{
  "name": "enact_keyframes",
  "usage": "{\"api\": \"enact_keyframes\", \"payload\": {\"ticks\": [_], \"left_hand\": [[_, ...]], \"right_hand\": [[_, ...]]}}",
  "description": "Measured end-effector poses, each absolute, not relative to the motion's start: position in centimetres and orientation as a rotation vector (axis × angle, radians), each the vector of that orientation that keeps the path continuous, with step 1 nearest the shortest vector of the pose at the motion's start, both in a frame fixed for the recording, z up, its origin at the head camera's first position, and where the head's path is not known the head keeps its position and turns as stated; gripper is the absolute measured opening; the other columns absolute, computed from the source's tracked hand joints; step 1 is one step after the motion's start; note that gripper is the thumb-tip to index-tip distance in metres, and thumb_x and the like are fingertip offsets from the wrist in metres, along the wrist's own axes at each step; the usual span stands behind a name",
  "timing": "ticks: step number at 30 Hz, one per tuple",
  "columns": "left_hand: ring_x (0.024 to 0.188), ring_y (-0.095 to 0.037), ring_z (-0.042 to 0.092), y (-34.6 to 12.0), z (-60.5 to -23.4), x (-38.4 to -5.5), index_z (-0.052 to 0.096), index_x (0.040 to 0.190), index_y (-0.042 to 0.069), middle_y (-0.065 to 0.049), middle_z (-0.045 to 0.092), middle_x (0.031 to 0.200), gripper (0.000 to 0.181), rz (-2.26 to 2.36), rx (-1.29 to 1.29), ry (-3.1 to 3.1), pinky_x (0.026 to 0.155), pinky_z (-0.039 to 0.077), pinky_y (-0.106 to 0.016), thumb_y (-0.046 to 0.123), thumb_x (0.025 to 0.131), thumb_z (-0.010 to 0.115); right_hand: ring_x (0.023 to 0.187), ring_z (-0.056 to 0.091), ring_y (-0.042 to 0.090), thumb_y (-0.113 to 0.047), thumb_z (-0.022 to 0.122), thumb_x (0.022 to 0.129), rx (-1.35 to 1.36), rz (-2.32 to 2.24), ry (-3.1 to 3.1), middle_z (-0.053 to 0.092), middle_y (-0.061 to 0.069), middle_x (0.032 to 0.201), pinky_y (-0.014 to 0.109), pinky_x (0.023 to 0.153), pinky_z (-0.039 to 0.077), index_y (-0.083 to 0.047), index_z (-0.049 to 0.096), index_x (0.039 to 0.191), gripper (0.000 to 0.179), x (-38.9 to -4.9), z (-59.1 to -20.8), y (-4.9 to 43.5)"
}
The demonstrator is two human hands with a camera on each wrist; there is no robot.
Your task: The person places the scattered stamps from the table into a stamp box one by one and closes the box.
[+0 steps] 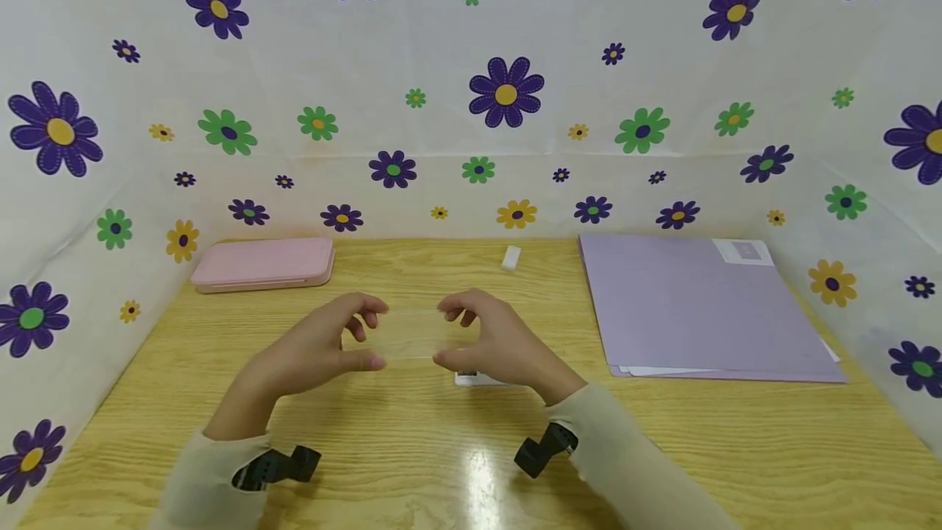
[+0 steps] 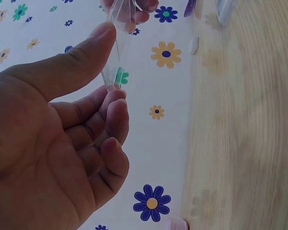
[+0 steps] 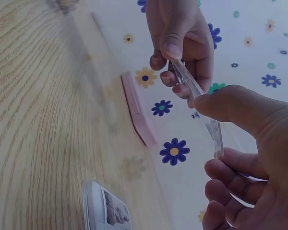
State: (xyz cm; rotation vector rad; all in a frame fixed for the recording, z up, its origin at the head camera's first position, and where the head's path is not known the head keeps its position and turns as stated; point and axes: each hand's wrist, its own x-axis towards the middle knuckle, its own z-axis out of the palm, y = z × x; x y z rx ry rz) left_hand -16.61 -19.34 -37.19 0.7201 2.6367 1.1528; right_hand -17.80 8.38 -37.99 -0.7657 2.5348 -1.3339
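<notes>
Between my two hands is a clear, flat, rectangular plastic piece (image 1: 410, 335), held up over the wooden table. My left hand (image 1: 320, 348) pinches its left end between thumb and fingers. At the right end, my right hand (image 1: 496, 342) holds it the same way. The right wrist view shows the clear plastic piece (image 3: 213, 132) edge-on, its lower edge against my right fingertips (image 3: 221, 167). A white, rounded-corner object with a dark picture on it (image 3: 113, 211) lies on the table, partly hidden beneath my right hand in the head view.
A pink case (image 1: 265, 262) lies at the back left of the table (image 1: 353, 464). A small white block (image 1: 511, 258) sits at the back, right of middle. Purple folders (image 1: 677, 309) with papers lie to the right. Flower-patterned cloth (image 1: 441, 47) walls the back and both sides.
</notes>
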Motion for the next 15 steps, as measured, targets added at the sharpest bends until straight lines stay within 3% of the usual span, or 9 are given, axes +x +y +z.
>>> {"api": "enact_keyframes", "payload": {"ticks": [9, 15], "left_hand": [[0.103, -0.025, 0.054, -17.3, -37.2, -16.4, 0.050, 0.134, 0.007, -0.004, 0.052, 0.114, 0.060, 1.189, 0.703, 2.634, 0.086, 0.048, -0.048, 0.020, 0.084, 0.081], [0.104, -0.029, 0.055, -15.8, -37.2, -16.0, 0.051, 0.133, 0.010, -0.003, 0.052, 0.114, 0.060, 1.208, 0.716, 2.603, 0.087, 0.049, -0.048, 0.023, 0.083, 0.082]], "right_hand": [[0.104, 0.052, 0.020, -0.027, 0.083, 0.080, -0.783, -1.332, 2.545, 0.057, -0.004, 0.114, 0.040, 0.085, 0.048, -0.015, 0.059, 0.128, 0.055, -17.4, -38.0, 10.3], [0.106, 0.053, 0.028, -0.028, 0.085, 0.078, -0.794, -1.290, 2.570, 0.058, 0.000, 0.113, 0.042, 0.082, 0.047, -0.016, 0.060, 0.126, 0.055, -17.0, -38.0, 11.9]]}}
